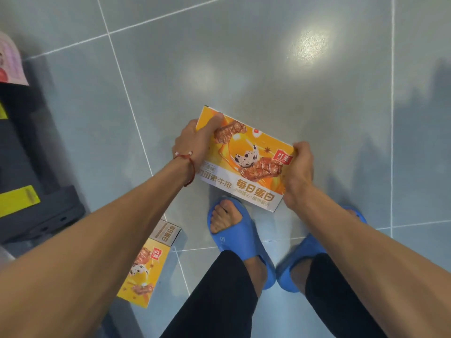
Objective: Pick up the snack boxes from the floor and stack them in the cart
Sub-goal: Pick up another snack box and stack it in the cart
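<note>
An orange and white snack box [246, 157] with pictures of meat sticks and a speckled egg is held flat over the grey tiled floor, in front of my feet. My left hand [195, 140] grips its left end, thumb on the top face. My right hand [299, 170] grips its right end. A second box of the same kind [148, 267] lies on the floor at the lower left, partly hidden by my left forearm. The dark cart [29, 191] with yellow-green labels stands at the left edge.
My feet in blue slippers [240, 236] stand just below the held box. A pink printed package [11, 62] shows at the upper left, above the cart. Bare grey tiles [268, 69] stretch ahead and to the right.
</note>
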The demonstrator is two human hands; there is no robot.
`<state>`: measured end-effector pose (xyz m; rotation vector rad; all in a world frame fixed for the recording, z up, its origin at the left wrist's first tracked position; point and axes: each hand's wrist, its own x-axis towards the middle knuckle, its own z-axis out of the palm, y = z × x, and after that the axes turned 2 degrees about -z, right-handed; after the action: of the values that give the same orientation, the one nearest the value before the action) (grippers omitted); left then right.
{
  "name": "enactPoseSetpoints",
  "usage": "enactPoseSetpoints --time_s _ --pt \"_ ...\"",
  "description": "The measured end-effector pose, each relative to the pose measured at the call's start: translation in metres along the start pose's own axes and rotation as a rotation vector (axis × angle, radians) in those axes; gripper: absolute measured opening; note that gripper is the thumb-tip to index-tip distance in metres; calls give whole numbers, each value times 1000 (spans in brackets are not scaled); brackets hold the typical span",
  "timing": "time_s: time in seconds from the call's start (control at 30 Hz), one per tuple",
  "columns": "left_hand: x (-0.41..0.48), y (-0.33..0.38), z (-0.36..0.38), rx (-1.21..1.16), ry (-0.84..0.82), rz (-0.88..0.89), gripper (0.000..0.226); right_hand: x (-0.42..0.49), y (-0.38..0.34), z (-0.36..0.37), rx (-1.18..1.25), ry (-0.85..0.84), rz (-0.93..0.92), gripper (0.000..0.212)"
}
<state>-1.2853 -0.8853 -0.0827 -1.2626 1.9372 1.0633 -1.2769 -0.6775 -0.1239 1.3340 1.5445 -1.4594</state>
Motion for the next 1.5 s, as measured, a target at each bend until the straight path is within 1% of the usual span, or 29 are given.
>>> enactPoseSetpoints --time_s 0.07,0.1,0.2,0.3,0.33,0.43,0.53,0.57,0.63,0.73,0.8,0.83,0.93,0.97,1.07,1.17,1.27,1.33,1.4,1.5 --pt "-8 3 -1 10 -31 15 78 -14 -7 -5 13 -10 15 31" --pt "-14 5 -2 11 -43 22 80 -18 -6 -10 24 -22 11 28" --pt "-37 9 -5 -19 -56 16 82 -24 -2 -26 26 -57 -16 30" --pt "-68 14 -14 -39 -80 -12 82 -52 -9 -42 46 -106 10 27" --pt "-81 15 -17 -41 -90 -23 81 -64 -13 -49 34 -118 18 31" --pt "-125 19 -31 -66 -122 -48 77 -100 -27 -69 35 -110 13 55" --pt "-172 28 -49 -151 -132 -85 68 -149 -46 -87 28 -115 4 81" --pt "-188 32 -56 -175 -131 -90 68 -168 -54 -92 24 -113 -3 87" --pt "-223 40 -70 -198 -122 -87 71 -207 -69 -105 -1 -114 -32 89" --pt "-275 51 -88 -206 -120 -56 74 -265 -93 -126 -63 -133 -65 81" --pt "-309 62 -103 -252 -109 -45 69 -304 -111 -139 -71 -158 -85 70" --pt "-327 69 -111 -291 -104 -48 65 -323 -120 -146 -64 -167 -100 62" --pt "-377 83 -133 -400 -92 -76 60 -378 -143 -170 -54 -222 -166 26" --pt "-394 88 -140 -414 -87 -78 58 -396 -149 -177 -72 -230 -185 24" --pt "-443 100 -158 -422 -72 -83 52 -452 -168 -198 -130 -259 -230 33" --pt "-491 113 -173 -433 -39 -70 49 -498 -181 -216 -141 -278 -254 37" --pt "-532 117 -187 -441 -45 -48 54 -538 -191 -232 -165 -288 -290 44" --pt "-557 119 -194 -468 -47 -34 59 -559 -198 -243 -161 -291 -313 38" --pt "-578 122 -200 -524 -54 -24 52 -577 -203 -253 -148 -317 -333 32" --pt "-605 126 -209 -565 -77 8 35 -604 -206 -268 -137 -347 -389 34"
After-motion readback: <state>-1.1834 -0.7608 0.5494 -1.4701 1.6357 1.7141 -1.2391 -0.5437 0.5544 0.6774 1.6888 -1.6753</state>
